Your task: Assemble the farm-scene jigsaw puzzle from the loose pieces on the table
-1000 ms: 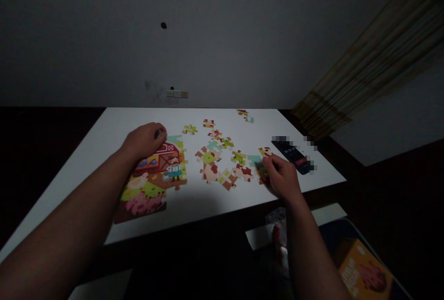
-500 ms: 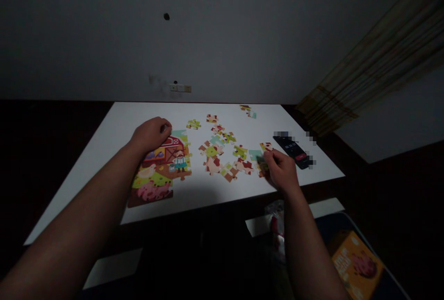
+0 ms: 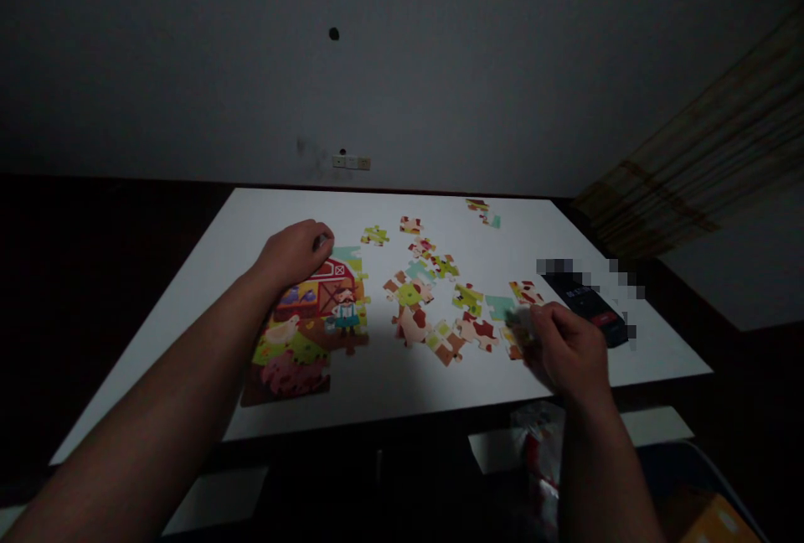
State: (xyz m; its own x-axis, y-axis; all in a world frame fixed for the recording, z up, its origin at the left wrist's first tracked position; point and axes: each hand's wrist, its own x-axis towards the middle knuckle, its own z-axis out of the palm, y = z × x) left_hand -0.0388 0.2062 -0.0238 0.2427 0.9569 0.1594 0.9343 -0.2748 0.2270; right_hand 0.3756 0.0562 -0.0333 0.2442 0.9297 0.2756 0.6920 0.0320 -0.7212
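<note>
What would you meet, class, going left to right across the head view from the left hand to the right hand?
Left hand → lone green puzzle piece → pink-and-brown puzzle piece → far group of puzzle pieces → right hand.

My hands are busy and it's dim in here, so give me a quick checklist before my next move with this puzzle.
1. Joined section flat on the table: ok, it looks flat.
2. Its right edge uncovered: ok, tabs show.
3. Its far left corner in sight: not ok, your left hand hides it.
4. Loose pieces spread apart: not ok, the middle ones crowd together.
5. Piece gripped in right hand: cannot tell, blurred there.
</note>
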